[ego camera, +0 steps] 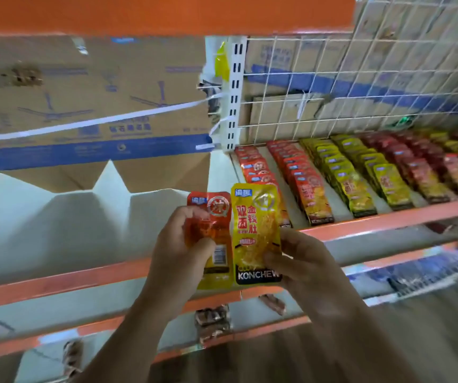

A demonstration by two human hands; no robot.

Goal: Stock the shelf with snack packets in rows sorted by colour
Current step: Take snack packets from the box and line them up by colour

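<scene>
a yellow snack packet (255,230) and a red snack packet (211,214) are held side by side, upright and just touching at their edges, in the air in front of the shelf's orange front lip (388,217), neither one yet laid down. the right hand (302,266) pinches the yellow packet at its lower right corner between thumb and fingers; the left hand (183,252) grips the red one with fingers curled over its left edge and the thumb pressed across its front. a barcode shows below that thumb, and i cannot tell whether it belongs to the red packet or to another tucked behind it. just beyond them, on the shelf, packets already lie in overlapping rows running back to the wire mesh (360,78): two red rows (305,186) nearest the white upright, then yellow rows (346,181), then more red and yellow further right, which are blurred. to the left the shelf is bare in front of a cardboard box (84,92). this reads as the sorting step, with one packet of each colour in hand and placement to come. the next move likely calls for carrying each packet to a row of its own colour, the red to the near red rows, the yellow reaching past them, and laying it flat at the front of the row so it overlaps the packet behind without disturbing the neighbours.
</scene>
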